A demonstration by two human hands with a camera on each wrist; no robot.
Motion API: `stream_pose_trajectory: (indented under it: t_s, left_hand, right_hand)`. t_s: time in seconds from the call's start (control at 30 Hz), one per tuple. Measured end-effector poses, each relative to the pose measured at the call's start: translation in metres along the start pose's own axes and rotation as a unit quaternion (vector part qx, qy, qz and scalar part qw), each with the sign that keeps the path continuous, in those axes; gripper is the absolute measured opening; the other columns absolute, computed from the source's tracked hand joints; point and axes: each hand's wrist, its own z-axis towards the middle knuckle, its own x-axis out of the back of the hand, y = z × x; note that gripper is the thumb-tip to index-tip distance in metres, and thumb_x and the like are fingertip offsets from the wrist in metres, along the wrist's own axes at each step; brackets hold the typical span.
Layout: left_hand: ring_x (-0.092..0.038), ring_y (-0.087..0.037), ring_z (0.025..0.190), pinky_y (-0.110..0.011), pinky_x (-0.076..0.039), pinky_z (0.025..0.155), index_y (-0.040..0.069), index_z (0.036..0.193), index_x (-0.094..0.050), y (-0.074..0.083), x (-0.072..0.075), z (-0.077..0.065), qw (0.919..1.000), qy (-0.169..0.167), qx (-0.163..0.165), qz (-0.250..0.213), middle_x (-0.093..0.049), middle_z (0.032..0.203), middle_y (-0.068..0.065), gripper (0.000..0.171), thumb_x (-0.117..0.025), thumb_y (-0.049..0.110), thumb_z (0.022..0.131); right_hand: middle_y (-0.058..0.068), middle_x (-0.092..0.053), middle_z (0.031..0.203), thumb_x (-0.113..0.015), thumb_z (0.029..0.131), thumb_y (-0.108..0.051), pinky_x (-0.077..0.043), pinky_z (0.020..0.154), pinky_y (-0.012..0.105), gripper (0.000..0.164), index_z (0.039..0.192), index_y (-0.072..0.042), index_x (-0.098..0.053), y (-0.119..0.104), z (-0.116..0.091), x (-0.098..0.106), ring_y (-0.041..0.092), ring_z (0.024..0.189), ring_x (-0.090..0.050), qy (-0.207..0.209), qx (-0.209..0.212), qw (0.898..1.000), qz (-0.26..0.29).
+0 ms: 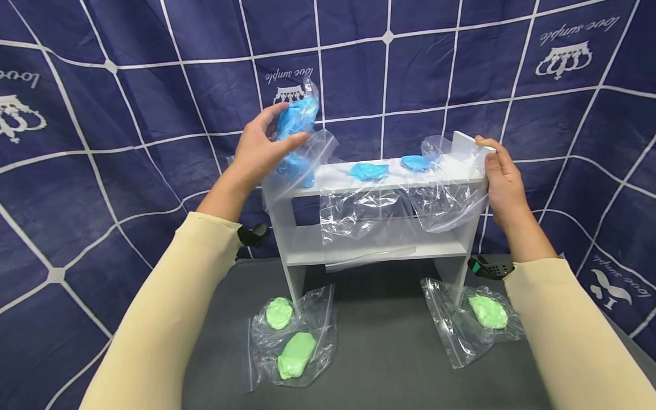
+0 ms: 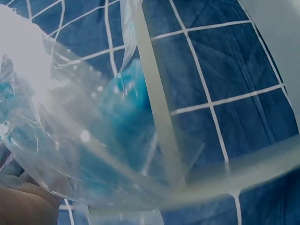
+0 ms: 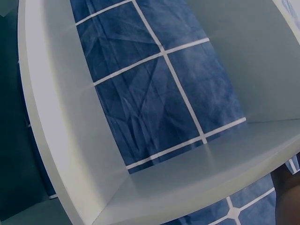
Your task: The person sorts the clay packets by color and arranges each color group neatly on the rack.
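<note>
My left hand [image 1: 265, 138] grips a clear zip bag [image 1: 310, 149] with blue clay-like lumps inside, above the left end of a white shelf unit [image 1: 302, 259]. In the left wrist view the bag's clear plastic [image 2: 61, 154] fills the left side, blue showing through it. My right hand [image 1: 504, 179] holds the upright side panel at the shelf's top right. On the top board lie two more bagged blue lumps, one near the middle [image 1: 369, 171] and one further right [image 1: 415, 163]. Their clear plastic hangs over the front edge.
On the dark table [image 1: 379, 353], a zip bag [image 1: 258, 353] with two pale green lumps lies by the unit's left leg. Another bag [image 1: 446, 324] with a green lump [image 1: 488, 311] lies by the right leg. Behind hangs a blue cloth [image 1: 353, 97] with white lines.
</note>
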Motion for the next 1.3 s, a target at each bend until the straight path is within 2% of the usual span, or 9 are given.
stream_pose_trajectory:
  t_s: [0.2,0.37,0.53,0.83,1.0,1.3]
  left_hand:
    - [-0.051,-0.014,0.128,-0.033,-0.044,0.110,0.033,0.153,-0.038,0.012,-0.029,0.020,0.9970,-0.015,0.020,0.073,-0.045,0.155,0.003,0.080,-0.075,0.053,0.084]
    - [-0.046,-0.017,0.139,-0.036,-0.038,0.116,0.028,0.154,-0.037,0.013,-0.049,0.030,0.9920,-0.030,0.025,0.120,-0.043,0.157,0.002,0.083,-0.072,0.056,0.084]
    - [-0.035,-0.020,0.149,-0.037,-0.030,0.122,0.025,0.155,-0.034,0.010,-0.063,0.034,0.9853,-0.050,0.038,0.159,-0.037,0.161,0.002,0.085,-0.070,0.059,0.085]
    - [-0.037,-0.022,0.148,-0.040,-0.032,0.121,0.026,0.154,-0.037,0.007,-0.074,0.034,0.9865,-0.059,0.055,0.143,-0.040,0.160,0.001,0.083,-0.070,0.059,0.085]
    - [-0.039,-0.023,0.146,-0.040,-0.034,0.120,0.024,0.153,-0.039,0.006,-0.081,0.033,0.9887,-0.061,0.052,0.126,-0.043,0.158,0.000,0.083,-0.072,0.057,0.085]
    - [-0.040,-0.023,0.146,-0.041,-0.034,0.119,0.023,0.153,-0.039,0.006,-0.097,0.031,0.9906,-0.064,0.052,0.109,-0.043,0.158,-0.002,0.082,-0.072,0.056,0.085]
  right_hand:
    - [-0.001,-0.040,0.160,-0.042,0.104,-0.035,-0.024,0.115,0.011,0.038,0.136,-0.024,-0.058,-0.001,0.000,0.001,0.008,0.147,-0.031,0.003,0.001,1.000,-0.001]
    - [0.000,-0.040,0.160,-0.043,0.104,-0.034,-0.026,0.112,0.010,0.038,0.137,-0.023,-0.058,0.001,0.001,0.001,0.008,0.146,-0.032,0.001,0.004,1.000,0.003]
    - [0.000,-0.038,0.161,-0.041,0.104,-0.035,-0.028,0.108,0.008,0.039,0.138,-0.024,-0.056,0.002,0.000,0.001,0.008,0.145,-0.033,0.001,0.001,1.000,-0.005]
    - [0.000,-0.038,0.161,-0.040,0.105,-0.036,-0.029,0.107,0.007,0.040,0.140,-0.025,-0.055,0.002,0.002,0.001,0.008,0.145,-0.034,0.001,0.000,1.000,-0.022]
    - [0.001,-0.037,0.161,-0.039,0.105,-0.035,-0.028,0.109,0.008,0.041,0.141,-0.023,-0.054,0.001,0.002,0.000,0.008,0.145,-0.033,0.003,0.003,1.000,-0.029]
    - [0.003,-0.038,0.161,-0.040,0.105,-0.033,-0.028,0.109,0.009,0.039,0.138,-0.021,-0.056,-0.002,-0.002,-0.002,0.008,0.145,-0.034,0.005,0.004,1.000,-0.009]
